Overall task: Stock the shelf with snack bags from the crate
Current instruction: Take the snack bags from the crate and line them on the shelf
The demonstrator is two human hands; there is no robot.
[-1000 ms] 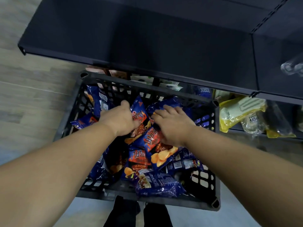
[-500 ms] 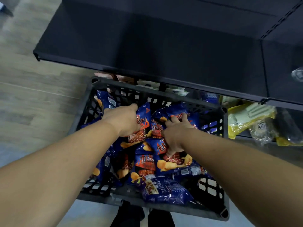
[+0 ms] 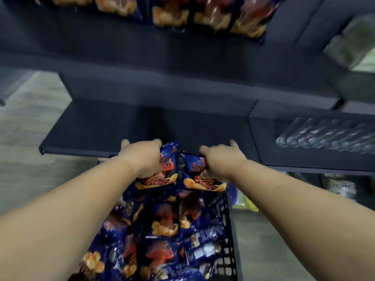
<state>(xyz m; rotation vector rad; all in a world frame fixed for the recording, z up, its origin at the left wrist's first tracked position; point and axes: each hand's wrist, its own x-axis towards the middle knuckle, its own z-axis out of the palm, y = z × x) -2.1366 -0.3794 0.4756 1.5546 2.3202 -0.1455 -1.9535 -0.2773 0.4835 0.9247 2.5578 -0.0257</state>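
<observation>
Hands left (image 3: 144, 159) and right (image 3: 220, 162) each grip a snack bag (image 3: 162, 179) above the crate (image 3: 230, 250).

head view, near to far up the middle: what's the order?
crate of snack bags → two bags held by the left hand and right hand → bare dark shelf → blurred row of bags on a higher shelf.

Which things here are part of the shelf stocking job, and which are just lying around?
Job: left hand gripping one snack bag; right hand gripping another bag; crate of bags; dark shelf.
Lying about: clear bottles; yellow packet.
</observation>
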